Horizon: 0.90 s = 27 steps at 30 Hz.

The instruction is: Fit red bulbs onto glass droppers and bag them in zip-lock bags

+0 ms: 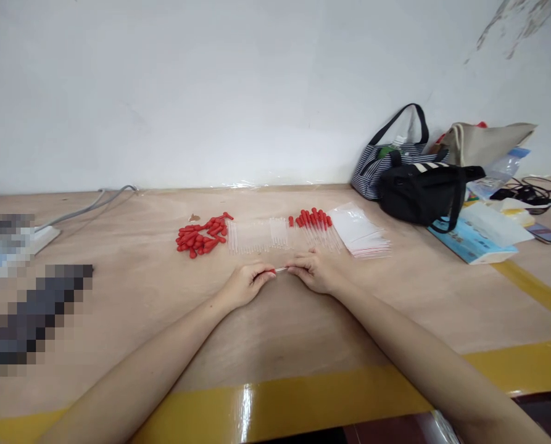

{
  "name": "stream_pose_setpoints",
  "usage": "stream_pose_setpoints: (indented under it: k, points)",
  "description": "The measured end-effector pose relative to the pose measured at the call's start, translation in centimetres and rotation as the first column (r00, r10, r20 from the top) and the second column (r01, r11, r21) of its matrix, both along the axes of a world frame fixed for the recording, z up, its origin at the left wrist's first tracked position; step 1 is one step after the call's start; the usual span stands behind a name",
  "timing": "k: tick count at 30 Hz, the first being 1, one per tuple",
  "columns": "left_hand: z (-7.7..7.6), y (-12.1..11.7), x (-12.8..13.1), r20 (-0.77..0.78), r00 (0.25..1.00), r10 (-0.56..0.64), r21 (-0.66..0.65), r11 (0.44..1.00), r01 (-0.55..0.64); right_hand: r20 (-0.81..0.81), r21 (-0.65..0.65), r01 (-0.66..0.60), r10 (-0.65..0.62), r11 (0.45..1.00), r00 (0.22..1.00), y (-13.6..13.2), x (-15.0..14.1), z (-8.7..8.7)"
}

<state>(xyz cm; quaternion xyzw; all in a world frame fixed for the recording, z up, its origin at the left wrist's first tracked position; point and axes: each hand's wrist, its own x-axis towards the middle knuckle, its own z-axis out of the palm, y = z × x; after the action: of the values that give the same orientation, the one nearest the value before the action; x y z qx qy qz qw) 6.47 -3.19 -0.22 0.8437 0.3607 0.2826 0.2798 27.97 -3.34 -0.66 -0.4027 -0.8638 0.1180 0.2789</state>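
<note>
My left hand (247, 285) is closed on a red rubber dropper bulb (273, 271), whose end shows at the fingertips. A thin glass dropper tube (281, 269) runs from the bulb's end to my right hand (319, 272), which pinches it. Most of the bulb and the tube's far part are hidden by fingers. Beyond my left hand lies a pile of loose red bulbs (198, 237). Several clear tubes (256, 236) lie side by side in the middle. Droppers with red bulbs on them (316, 222) are grouped beyond my right hand.
White plastic pouches (356, 229) are stacked right of the droppers. Further right are a black bag (418, 191), a striped bag (372, 163), a blue tissue pack (476, 237) and a phone (548, 233). A grey cable (90, 203) lies at left. Yellow tape (279, 401) lines the table's front edge.
</note>
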Motion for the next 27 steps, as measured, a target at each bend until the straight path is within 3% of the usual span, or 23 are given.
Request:
stream_pose_setpoints:
  k: [10,22,27]
  points:
    - [0.2,-0.2,0.1,-0.13,0.991,-0.003,0.06,0.998,0.011,0.159,0.229,0.037,-0.075,0.973,0.984,-0.7,-0.1,0.3]
    - [0.4,-0.3,0.0,-0.154,0.986,-0.06,0.129,0.988,0.08,0.172,0.158,0.029,-0.057,0.987,0.983,-1.7,-1.6,0.4]
    - [0.6,0.4,-0.4,-0.111,0.994,0.0,0.209,0.978,0.024,0.214,0.197,0.041,-0.084,0.979,0.973,-1.3,-1.7,1.1]
